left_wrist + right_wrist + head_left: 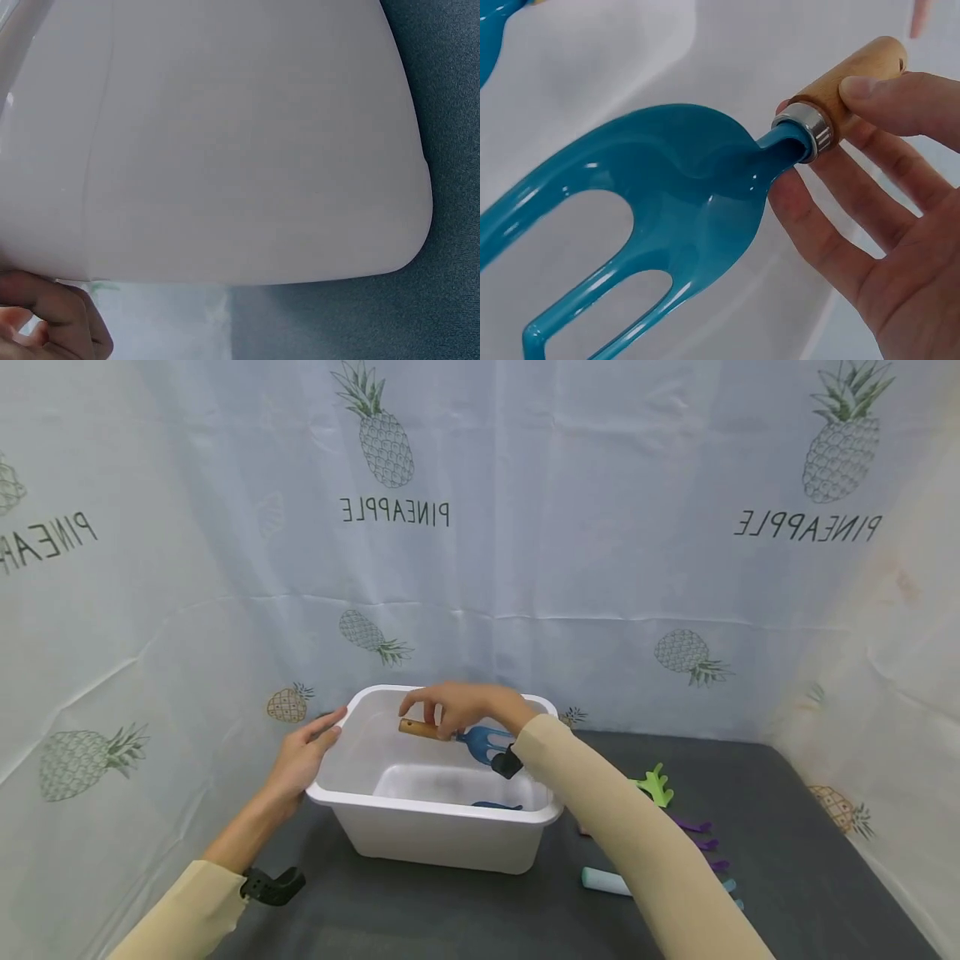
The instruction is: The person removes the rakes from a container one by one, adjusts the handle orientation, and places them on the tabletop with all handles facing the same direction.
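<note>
A white plastic basin (442, 835) stands on the dark table. At its left rim, my left hand (300, 758) grips the edge; curled fingers (56, 315) show at the rim in the left wrist view. Over the basin, my right hand (457, 703) pinches a blue garden hand fork (682, 180) by its wooden handle (855, 75), thumb on one side and fingers on the other. The prongs point to the right in the head view. Lower in the basin lies another blue tool (497, 806), mostly hidden by the front wall.
Right of the basin on the dark table (757, 810) lie a light green pronged piece (657, 787), purple prongs (705, 843) and a pale blue cylinder (604, 882), partly covered by my right arm. A pineapple-print curtain (525, 568) hangs behind and at the sides.
</note>
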`<state>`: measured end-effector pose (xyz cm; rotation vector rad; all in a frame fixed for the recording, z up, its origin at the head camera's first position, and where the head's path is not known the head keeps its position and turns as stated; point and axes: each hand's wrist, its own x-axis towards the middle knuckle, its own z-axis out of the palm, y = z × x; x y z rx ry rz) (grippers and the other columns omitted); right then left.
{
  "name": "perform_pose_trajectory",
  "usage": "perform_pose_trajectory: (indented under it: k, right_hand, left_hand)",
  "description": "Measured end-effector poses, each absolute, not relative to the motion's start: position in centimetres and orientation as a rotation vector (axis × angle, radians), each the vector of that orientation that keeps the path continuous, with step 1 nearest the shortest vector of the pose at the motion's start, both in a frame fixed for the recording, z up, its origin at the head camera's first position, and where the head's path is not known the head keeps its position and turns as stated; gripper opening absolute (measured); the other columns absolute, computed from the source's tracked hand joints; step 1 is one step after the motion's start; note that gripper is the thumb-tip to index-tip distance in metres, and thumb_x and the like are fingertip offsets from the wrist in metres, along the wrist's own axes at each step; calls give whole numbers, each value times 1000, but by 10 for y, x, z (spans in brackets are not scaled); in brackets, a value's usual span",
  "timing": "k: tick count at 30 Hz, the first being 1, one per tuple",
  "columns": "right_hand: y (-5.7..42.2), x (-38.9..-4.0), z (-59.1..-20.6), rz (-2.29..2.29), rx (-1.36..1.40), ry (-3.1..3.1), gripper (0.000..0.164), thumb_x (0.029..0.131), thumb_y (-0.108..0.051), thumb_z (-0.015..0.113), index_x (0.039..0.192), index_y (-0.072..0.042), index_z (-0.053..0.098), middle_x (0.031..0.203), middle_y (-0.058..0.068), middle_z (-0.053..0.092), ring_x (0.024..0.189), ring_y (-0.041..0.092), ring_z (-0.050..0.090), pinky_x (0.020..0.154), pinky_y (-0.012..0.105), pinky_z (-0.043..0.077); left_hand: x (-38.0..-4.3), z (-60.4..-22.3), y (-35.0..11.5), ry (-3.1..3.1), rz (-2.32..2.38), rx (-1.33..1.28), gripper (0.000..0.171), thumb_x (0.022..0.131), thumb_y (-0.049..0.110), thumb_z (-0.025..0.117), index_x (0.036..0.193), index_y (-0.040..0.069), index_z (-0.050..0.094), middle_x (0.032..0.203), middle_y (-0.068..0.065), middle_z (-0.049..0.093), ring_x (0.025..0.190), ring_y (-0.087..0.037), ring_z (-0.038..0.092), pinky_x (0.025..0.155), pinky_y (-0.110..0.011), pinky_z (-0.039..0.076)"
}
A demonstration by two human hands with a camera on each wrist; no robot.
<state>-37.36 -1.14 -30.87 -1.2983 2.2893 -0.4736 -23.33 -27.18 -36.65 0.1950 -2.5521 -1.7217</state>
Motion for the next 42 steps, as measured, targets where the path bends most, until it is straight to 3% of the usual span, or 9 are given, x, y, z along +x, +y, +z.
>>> perform_pose_trajectory:
  k: [5,19,27,35,42]
  right_hand:
    - [-2,-368,-292,-495,-1332,2301,67,90,1,68,146,-31,50,129,10,63,102,24,68,74,31,61]
    - [27,-333,-228,-436,-1568,2413,63,87,-1,68,142,-28,55,118,7,69,96,20,72,81,28,61]
    - [70,-320,-202,-458,-1580,2472,60,89,0,64,140,-30,56,119,7,68,98,20,74,85,34,61]
    - [138,-327,-204,-410,-1426,2625,57,91,-4,68,141,-30,57,125,7,66,103,23,72,87,39,61]
    - [208,-334,-229,-291,-1281,2728,58,91,1,68,142,-26,58,118,11,69,98,26,75,79,40,63]
  left_hand:
    - [-236,-367,-269,-2555,-1754,184,53,112,34,41,163,22,34,171,-14,25,145,-42,47,84,-24,56]
    - [-236,-364,-270,-2552,-1784,178,54,112,35,38,164,19,30,172,-14,25,150,-41,41,85,-17,53]
    - [-238,-361,-265,-2519,-1821,203,55,112,34,38,164,18,30,171,-13,27,150,-37,40,87,-16,53]
    - [-245,-361,-264,-2515,-1858,188,54,112,33,38,164,18,29,171,-16,24,150,-40,40,92,-24,56]
    - [-251,-358,-269,-2537,-1899,177,55,113,32,36,164,17,26,172,-15,19,152,-40,36,86,-18,54]
